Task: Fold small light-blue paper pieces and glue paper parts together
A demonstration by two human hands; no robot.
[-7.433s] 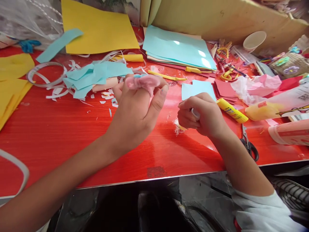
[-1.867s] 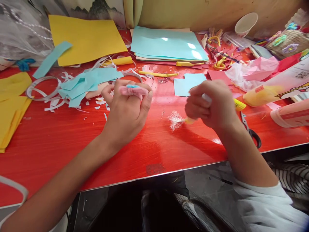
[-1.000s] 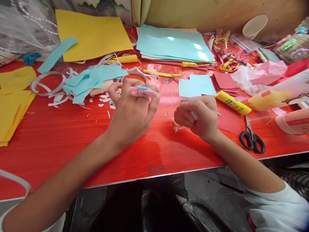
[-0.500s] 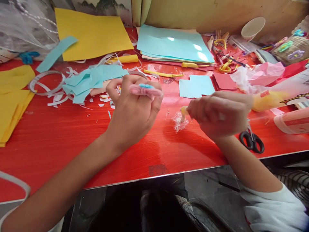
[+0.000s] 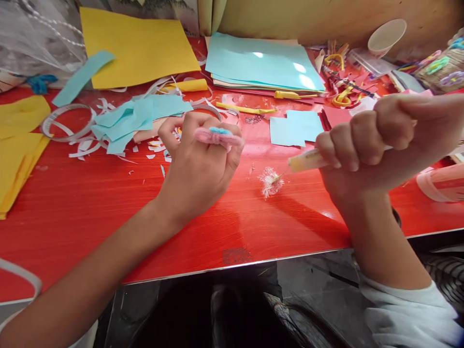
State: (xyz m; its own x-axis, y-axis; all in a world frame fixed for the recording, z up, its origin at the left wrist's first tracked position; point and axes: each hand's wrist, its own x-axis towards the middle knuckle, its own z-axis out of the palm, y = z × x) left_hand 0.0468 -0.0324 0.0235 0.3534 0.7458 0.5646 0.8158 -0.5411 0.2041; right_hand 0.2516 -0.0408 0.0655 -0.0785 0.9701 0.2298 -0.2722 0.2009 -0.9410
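My left hand is over the middle of the red table, back upward, fingers curled down and fingertips hidden. A fuzzy pink pipe-cleaner bow with a blue centre lies across its fingers, apparently worn as a ring. What the fingertips hold, if anything, cannot be seen. My right hand is closed around a slim pale tube with a yellow tip pointing left. Just below and left of that tip, a white spiky tuft with a small yellowish bit lies on the tabletop, apart from both hands.
Blue paper pieces, white scraps and a tape roll lie left. Yellow sheets and a blue paper stack are at the back. Blue squares sit centre right; a paper cup and pink-lidded container are right.
My right hand has moved right and turned over, drawing the tube's yellow tip away from the white tuft. It now mostly covers the black-handled scissors. My left hand has stayed put.
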